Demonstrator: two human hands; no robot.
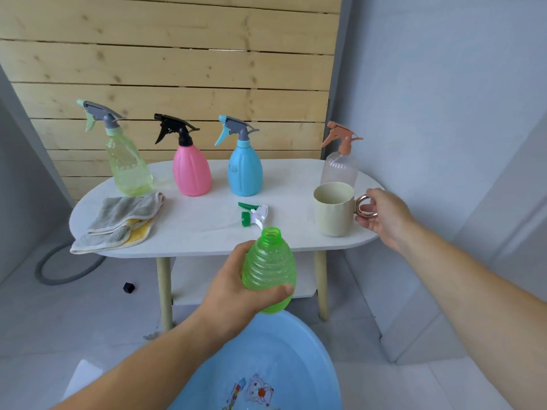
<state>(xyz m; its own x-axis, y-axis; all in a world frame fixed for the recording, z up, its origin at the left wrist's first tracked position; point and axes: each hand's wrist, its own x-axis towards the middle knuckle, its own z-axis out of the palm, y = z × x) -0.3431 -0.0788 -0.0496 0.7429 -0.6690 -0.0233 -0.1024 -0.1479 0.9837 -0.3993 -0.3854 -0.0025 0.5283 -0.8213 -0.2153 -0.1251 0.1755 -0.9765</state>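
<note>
My left hand (236, 287) grips a green ribbed bottle (270, 266) with no cap, held upright in front of the white table's (207, 232) near edge and above a blue basin (284, 359). The bottle's green-and-white spray head (254, 215) lies on the table just beyond it. At the table's right end stands a cream mug (333, 210). My right hand (384, 216) is at the mug's metal ring handle (365, 206), fingers curled round it.
Along the table's back stand a yellow-green spray bottle (127, 161), a pink one (191, 170), a blue one (245, 170) and a clear one with an orange head (340, 165). A grey-and-yellow cloth (124, 221) lies at left. A hose (59, 273) and black cap (128, 287) lie on the floor.
</note>
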